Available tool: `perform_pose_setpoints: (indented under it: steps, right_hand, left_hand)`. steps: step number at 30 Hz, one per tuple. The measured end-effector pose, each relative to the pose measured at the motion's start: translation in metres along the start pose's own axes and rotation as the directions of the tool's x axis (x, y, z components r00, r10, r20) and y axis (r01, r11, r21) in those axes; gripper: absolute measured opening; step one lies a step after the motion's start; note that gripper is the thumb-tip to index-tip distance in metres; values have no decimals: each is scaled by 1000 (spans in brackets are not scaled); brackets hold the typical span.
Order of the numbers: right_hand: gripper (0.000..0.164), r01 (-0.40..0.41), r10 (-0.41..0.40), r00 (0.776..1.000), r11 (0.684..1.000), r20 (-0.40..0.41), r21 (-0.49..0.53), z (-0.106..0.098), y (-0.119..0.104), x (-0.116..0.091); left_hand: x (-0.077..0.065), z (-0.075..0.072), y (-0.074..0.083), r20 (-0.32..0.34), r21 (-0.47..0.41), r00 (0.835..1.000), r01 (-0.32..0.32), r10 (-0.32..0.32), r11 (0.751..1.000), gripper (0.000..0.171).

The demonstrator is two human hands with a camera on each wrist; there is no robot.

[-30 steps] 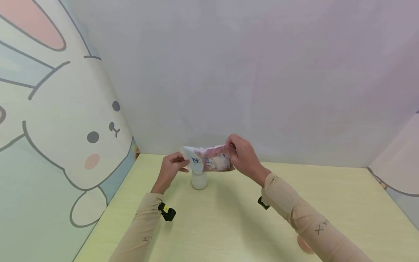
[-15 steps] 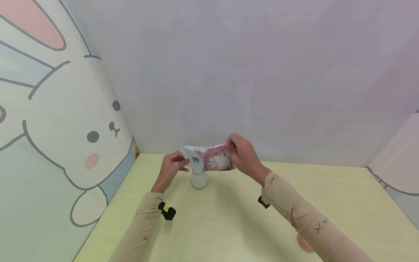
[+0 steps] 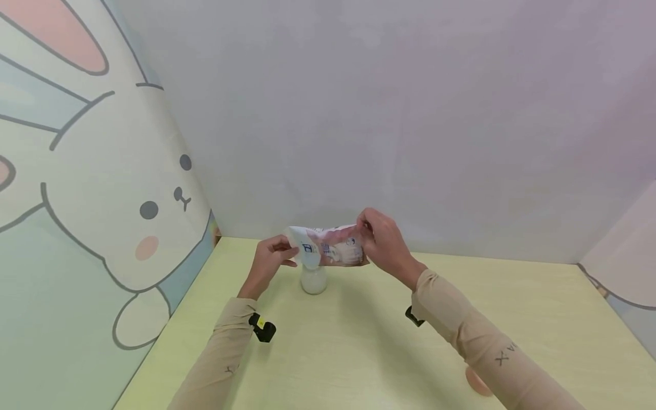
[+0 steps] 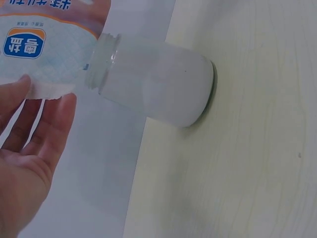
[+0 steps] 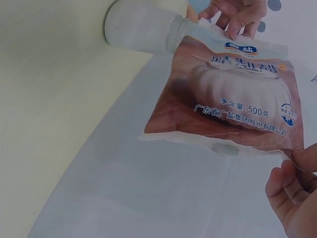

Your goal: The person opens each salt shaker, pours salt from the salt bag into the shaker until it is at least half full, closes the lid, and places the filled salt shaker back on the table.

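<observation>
A printed plastic salt bag (image 3: 335, 250) lies tilted on its side above the table, stretched between both hands. My left hand (image 3: 269, 259) pinches its torn end between thumb and fingers, as the left wrist view shows. At the other end, my right hand (image 3: 386, 242) grips a bottom corner of the bag (image 5: 233, 94). Beneath the torn end a clear glass jar (image 3: 314, 281) stands upright on the table, white inside. The bag's end meets the jar's mouth in the left wrist view, where the jar (image 4: 158, 79) is uncapped. The bag hides the mouth in the head view.
A round pinkish object (image 3: 478, 382) lies on the pale wooden table (image 3: 328, 353), partly under my right forearm. A grey wall (image 3: 389, 125) rises behind the table's far edge. On the left stands a wall panel with a rabbit drawing (image 3: 113, 216).
The head view has shifted slightly. Both hands keep their hold on the salt bag, and bag and jar stay in nearly the same positions relative to each other.
</observation>
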State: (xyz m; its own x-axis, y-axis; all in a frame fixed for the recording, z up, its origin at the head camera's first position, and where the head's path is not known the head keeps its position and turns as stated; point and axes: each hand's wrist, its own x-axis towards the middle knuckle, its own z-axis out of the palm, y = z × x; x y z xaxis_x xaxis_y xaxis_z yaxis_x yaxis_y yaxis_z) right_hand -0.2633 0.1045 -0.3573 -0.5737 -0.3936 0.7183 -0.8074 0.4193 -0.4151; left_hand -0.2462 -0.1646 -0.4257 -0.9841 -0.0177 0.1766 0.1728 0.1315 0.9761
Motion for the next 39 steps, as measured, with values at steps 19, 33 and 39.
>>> perform_pose_setpoints:
  steps: [19,33,39]
  right_hand:
    - [23,5,-5,1000,1000,-1,-5,0,0,2]
    - [23,-8,8,1000,1000,-3,6,2,-1,2]
    - [22,-11,11,1000,1000,-11,13,3,0,1]
  left_hand:
    - [4,0,-7,-8,-6,1000,-9,9,1000,16]
    - [5,0,-9,-26,-17,1000,-17,17,1000,13]
    - [3,-1,-11,-15,-36,1000,-8,7,999,15]
